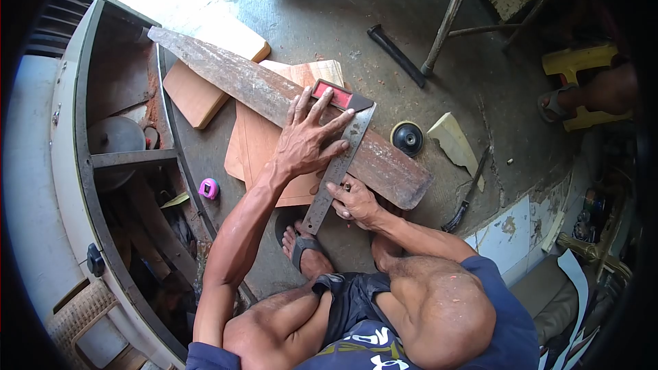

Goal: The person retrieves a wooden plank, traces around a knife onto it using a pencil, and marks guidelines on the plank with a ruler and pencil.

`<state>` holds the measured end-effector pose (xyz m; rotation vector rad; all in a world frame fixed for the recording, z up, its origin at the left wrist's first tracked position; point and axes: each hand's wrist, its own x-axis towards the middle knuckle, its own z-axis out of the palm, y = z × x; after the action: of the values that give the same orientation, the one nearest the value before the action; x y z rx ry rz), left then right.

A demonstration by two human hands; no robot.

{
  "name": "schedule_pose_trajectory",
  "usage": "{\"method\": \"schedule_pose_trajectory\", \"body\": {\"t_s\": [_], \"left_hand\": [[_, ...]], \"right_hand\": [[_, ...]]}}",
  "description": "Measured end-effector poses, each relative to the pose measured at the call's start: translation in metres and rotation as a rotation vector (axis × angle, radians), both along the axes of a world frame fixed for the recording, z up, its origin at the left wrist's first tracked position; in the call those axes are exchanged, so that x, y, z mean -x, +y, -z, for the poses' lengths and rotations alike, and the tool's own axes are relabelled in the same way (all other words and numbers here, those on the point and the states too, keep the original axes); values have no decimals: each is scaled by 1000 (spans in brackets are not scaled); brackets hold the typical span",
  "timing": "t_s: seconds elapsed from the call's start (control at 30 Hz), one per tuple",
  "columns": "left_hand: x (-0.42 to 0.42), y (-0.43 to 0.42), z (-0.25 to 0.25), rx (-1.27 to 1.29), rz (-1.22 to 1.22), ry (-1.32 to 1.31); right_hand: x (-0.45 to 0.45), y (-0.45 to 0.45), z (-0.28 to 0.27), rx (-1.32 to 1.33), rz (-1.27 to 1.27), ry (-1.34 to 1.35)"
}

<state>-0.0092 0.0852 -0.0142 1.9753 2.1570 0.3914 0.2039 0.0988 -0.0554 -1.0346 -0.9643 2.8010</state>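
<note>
A try square with a red-and-black stock and a long steel blade lies slantwise across a worn, paint-flecked plank. My left hand is on it, fingers spread over the stock and thumb against the blade, holding it to the plank. Beside the blade's lower part, my right hand is closed in a pinch close to the plank's near edge. What sits between its fingers is too small and covered to make out. Under the plank are several reddish wooden boards, partly hidden by it and my left arm.
A pink tape measure lies left, beside an open metal cabinet. To the right are a round black disc, a pale wood offcut and a knife. Beyond lie a dark hammer-like tool, a chair leg and another person's foot.
</note>
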Motion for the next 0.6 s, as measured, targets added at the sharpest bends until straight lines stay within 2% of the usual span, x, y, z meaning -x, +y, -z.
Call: {"method": "schedule_pose_trajectory", "body": {"t_s": [0.2, 0.3, 0.37, 0.4, 0.47, 0.5, 0.53, 0.6], "left_hand": [[2, 1, -5, 57, -1, -34], [2, 0, -4, 42, 0, -33], [0, -2, -2, 32, -2, -12], [-1, -3, -1, 24, 1, 10], [-2, -4, 2, 19, -5, 0], [-3, -5, 3, 10, -8, 10], [-4, -5, 5, 1, -12, 19], [-5, -6, 5, -21, -20, -8]], "right_hand": [[3, 7, -20, -19, -16, 39], [-3, 15, -23, -47, -152, -19], [-8, 19, -27, -235, -346, -251], [-13, 20, -26, -237, -348, -249], [-24, 18, -20, -573, -498, -122], [-23, 30, -50, -649, -634, -169], [-24, 35, -68, -648, -641, -170], [-27, 43, -88, -400, -281, -176]]}}
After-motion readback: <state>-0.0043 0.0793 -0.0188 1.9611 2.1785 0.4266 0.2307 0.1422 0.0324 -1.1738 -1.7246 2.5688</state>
